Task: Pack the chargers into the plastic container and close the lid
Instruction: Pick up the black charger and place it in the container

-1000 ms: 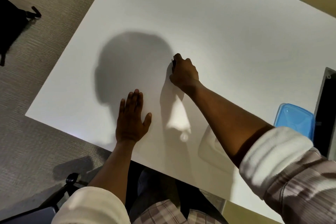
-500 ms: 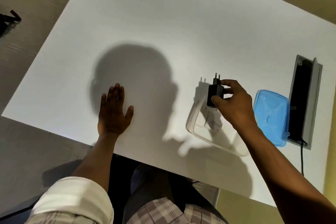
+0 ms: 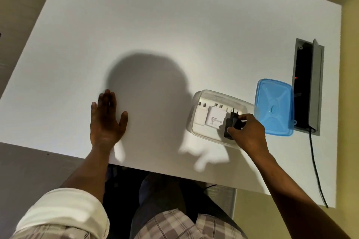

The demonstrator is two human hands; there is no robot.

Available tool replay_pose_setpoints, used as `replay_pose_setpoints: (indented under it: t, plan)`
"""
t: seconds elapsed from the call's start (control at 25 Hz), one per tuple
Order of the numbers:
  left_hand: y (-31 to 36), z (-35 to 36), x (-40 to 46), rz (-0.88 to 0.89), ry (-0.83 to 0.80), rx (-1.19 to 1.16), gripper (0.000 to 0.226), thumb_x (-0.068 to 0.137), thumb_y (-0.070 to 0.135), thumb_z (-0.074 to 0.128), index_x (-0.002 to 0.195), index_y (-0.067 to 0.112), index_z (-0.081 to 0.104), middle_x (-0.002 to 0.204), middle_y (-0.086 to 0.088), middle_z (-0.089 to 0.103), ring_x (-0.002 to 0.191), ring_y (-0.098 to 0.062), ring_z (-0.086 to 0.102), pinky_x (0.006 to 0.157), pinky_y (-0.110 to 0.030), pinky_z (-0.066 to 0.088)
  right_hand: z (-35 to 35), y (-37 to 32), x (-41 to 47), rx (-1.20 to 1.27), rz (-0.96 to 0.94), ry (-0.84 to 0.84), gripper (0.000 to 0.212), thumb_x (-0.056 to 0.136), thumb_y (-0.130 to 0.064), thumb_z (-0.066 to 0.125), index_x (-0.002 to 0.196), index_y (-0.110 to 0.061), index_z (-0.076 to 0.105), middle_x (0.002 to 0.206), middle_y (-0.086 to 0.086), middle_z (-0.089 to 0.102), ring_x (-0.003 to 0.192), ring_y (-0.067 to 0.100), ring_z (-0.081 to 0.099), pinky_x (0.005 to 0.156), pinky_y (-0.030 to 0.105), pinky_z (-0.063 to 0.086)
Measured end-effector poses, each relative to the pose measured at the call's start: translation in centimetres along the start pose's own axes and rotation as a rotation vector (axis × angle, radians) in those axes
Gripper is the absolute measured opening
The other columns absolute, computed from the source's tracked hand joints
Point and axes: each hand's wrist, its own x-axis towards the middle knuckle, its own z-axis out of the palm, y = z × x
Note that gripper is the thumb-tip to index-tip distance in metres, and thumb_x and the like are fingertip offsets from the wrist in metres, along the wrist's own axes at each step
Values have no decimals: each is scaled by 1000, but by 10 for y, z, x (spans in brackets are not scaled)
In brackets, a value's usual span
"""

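A clear plastic container (image 3: 196,103) stands uncovered on the white table (image 3: 155,25), at the right near its front edge. Two white chargers (image 3: 210,117) lie side by side inside it, prongs pointing away from me. My right hand (image 3: 247,132) pinches a black charger (image 3: 231,125) and holds it inside the container, just right of the white ones. The blue lid (image 3: 275,106) lies flat on the table, touching the container's right side. My left hand (image 3: 106,120) rests flat on the table, palm down, fingers apart, well left of the container.
A grey cable port (image 3: 308,87) with an open flap is set into the table right of the lid. A black cord (image 3: 316,170) runs from it over the table's front edge. Floor lies beyond the table's left edge.
My right hand carried the black charger from the table's middle to the container and lowered it in beside the white chargers. My left hand stayed flat on the table.
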Motion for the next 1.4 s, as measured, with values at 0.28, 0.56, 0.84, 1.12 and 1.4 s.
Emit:
replay_pose_setpoints:
  t: [0.28,0.56,0.84,1.12,1.4]
  plan:
    - [2,-1,0,8,19,-9,77,96,50,33,160,19,3,170,-1,10,157,-20,8,125,-26,-12,22,13,24,-107,-11,32,57,71,-17,80,120,-3,55,109,20,64,97,34,63,70,30,45]
    - [0,3,0,15,15,17,76,96,50,28,160,16,4,170,-4,9,157,-23,8,127,-38,1,34,16,26,-97,-50,32,56,72,-17,81,119,-6,52,111,20,61,97,34,62,70,31,45]
    - [-3,7,1,46,41,-4,76,97,49,29,160,16,5,169,-7,11,157,-26,10,127,-40,1,25,13,11,-145,-127,92,46,83,-18,69,124,-7,51,120,18,57,104,34,59,74,30,42]
    - [21,-10,-5,-8,-21,-111,79,98,40,47,159,8,10,168,-14,12,154,-36,16,125,-51,17,2,7,-14,-47,-314,240,29,91,-24,61,117,-15,55,113,8,62,97,26,60,73,30,43]
    - [112,-27,-24,66,-21,-294,77,99,45,45,160,13,11,170,-8,7,157,-23,12,125,-42,24,-26,20,2,36,-323,246,30,90,-26,60,118,-18,55,116,2,62,99,24,63,76,30,45]
